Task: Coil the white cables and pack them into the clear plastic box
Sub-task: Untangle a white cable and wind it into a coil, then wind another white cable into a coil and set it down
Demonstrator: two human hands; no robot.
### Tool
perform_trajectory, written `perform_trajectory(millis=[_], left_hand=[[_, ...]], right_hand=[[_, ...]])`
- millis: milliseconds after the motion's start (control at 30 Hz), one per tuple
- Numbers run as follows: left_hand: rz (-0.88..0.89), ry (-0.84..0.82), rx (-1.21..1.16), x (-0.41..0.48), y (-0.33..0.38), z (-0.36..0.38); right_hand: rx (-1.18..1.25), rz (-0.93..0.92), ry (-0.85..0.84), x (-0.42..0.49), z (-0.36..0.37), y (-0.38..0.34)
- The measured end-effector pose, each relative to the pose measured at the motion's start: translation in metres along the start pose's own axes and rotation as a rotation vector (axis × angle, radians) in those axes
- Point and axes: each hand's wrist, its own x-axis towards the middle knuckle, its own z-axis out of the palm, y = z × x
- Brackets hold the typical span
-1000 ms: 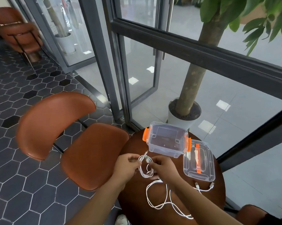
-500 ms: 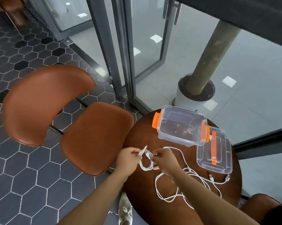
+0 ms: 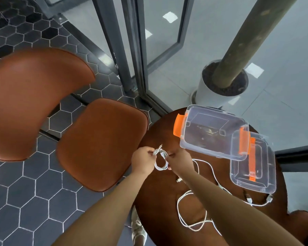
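Coiled white cable [image 3: 160, 161] pinched between both hands' fingers [image 3: 150, 153], above table [image 3: 160, 201]

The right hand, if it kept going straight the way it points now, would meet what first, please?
Probably the coiled white cable the right hand already pinches, then the left hand just beyond it; depth is uncertain.

View tilted further down, coiled cable [image 3: 160, 159] tighter between both hands
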Motion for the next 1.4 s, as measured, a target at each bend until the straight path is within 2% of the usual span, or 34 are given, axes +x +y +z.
perform_trajectory(millis=[200, 467, 700, 900, 1033, 1400], left_hand=[[-0.006, 0.016, 0.093, 0.030, -0.011, 0.010], [0.075, 0.014, 0.272, 0.040, -0.017, 0.022], [0.036, -0.007, 0.273, 0.038, -0.019, 0.018], [0.057, 0.019, 0.274, 0.012, -0.017, 0.015], [0.105, -0.035, 0.282, -0.021, -0.011, 0.024], [0.194, -0.175, 0.329, -0.079, 0.010, 0.077]], right_hand=[[-0.058, 0.020, 0.065, 0.029, 0.019, -0.001], [-0.121, 0.016, 0.077, 0.040, 0.029, 0.008], [-0.111, -0.017, 0.058, 0.036, 0.021, 0.009], [-0.025, -0.013, 0.051, 0.007, 0.001, 0.019], [0.000, -0.014, 0.044, -0.024, -0.012, 0.036], [0.025, 0.174, 0.147, -0.078, -0.064, 0.123]])
